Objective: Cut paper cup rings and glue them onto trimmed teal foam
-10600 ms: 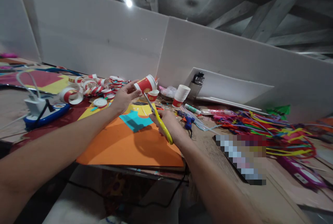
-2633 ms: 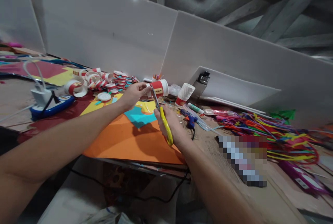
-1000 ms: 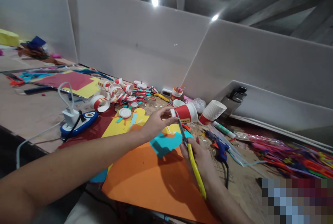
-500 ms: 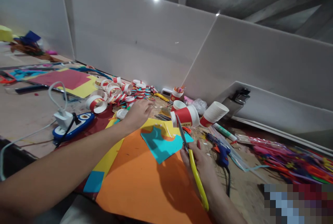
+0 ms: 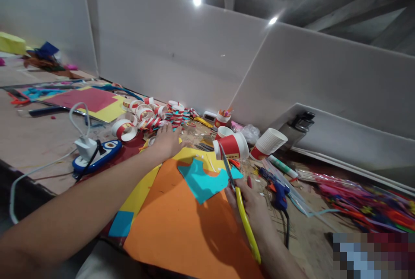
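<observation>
Left hand [image 5: 167,142]: now off paper cup [image 5: 231,145], fingers apart, near cup rings [image 5: 147,122] toward bench [image 5: 35,140] far edge. Right hand [image 5: 251,203]: clamped on yellow-handled scissors [image 5: 244,217], cup's sole support.

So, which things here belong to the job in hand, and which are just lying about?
In the job:
scissors, in the right hand
cup, at their blades
probably paper rings, near the left hand

Apparently lying about:
glue gun
bottle
charger

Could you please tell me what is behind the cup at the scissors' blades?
Behind the paper cup, a second cup shows its rim; much of its lower part is covered. Crumpled clear plastic shows farther back. Anything else there is hidden.
</observation>
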{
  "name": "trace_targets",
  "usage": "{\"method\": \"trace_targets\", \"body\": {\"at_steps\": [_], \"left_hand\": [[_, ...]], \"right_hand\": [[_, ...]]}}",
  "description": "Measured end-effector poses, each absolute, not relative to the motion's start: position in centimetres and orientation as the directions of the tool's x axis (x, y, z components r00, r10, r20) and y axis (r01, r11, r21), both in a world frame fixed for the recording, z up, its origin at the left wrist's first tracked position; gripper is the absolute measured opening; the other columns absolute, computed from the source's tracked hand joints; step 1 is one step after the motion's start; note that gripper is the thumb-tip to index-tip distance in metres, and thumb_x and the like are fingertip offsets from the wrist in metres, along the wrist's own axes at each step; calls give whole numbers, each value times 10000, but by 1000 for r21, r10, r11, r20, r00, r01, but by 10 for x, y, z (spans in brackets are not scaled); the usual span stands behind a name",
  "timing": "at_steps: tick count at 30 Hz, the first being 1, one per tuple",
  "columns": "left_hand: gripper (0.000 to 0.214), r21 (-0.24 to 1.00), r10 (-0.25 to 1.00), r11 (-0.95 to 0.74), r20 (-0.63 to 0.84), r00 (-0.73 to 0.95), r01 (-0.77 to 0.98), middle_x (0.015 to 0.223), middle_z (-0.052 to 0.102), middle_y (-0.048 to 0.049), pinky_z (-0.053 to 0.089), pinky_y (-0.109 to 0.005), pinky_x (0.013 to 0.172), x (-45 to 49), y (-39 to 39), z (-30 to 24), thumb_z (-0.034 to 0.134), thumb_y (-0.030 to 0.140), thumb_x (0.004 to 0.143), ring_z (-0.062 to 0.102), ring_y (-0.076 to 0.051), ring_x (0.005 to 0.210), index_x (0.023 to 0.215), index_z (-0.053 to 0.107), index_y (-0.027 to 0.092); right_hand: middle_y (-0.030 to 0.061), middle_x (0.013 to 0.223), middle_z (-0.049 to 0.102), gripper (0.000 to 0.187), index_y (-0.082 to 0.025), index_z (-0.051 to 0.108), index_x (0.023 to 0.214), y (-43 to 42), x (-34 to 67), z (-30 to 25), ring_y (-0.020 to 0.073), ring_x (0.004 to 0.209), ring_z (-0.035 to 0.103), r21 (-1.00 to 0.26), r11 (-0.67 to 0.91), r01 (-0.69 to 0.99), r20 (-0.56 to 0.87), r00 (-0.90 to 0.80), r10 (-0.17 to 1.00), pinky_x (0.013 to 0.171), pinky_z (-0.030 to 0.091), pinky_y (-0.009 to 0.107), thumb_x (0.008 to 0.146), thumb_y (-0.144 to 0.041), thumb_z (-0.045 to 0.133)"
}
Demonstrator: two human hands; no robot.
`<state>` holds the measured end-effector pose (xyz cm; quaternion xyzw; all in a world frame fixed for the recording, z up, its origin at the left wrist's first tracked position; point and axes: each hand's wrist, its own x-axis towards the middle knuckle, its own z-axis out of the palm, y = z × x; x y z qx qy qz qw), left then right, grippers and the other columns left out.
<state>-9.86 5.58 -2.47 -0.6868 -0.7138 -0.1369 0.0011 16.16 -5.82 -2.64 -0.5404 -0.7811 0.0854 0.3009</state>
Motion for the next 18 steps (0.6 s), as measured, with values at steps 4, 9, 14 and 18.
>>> {"method": "trace_targets", "body": {"at_steps": [4, 9, 14, 18], "left_hand": [[787, 178, 981, 15, 190, -49, 984, 1474, 358, -261, 280, -503, 1065, -100, 60, -29, 395, 664, 848, 329, -408, 1366, 1429, 413, 132], [797, 171, 980, 18, 191, -51, 985, 1483, 359, -245, 283, -506, 1066, -101, 62, -31, 365, 684, 846, 312, -394, 1380, 1434, 415, 150], [784, 184, 980, 7, 193, -43, 983, 1469, 384, -239, 291, -501, 1062, -100, 57, -28, 348, 681, 853, 319, -384, 1379, 1423, 430, 149], [776, 167, 981, 3, 189, -35, 986, 1456, 401, -243, 295, -501, 1059, -100, 55, -27, 333, 674, 863, 320, -382, 1379, 1418, 440, 143]], "right_hand": [[-63, 566, 535, 206, -219, 516, 723, -57, 163, -28, 136, 556, 538, -452, 416, 789, 383, -250, 890, 1129, 252, 486, 881, -348, 490], [-61, 556, 532, 209, -229, 509, 730, -57, 163, -28, 146, 557, 542, -436, 438, 786, 403, -265, 876, 1141, 213, 511, 896, -347, 466], [-55, 549, 493, 198, -238, 497, 705, -58, 161, -25, 141, 508, 501, -470, 411, 781, 388, -235, 891, 816, 502, 348, 863, -355, 509], [-35, 562, 494, 201, -234, 496, 705, -58, 160, -24, 137, 504, 483, -518, 403, 755, 375, -223, 900, 487, 408, 239, 853, -368, 520]]}}
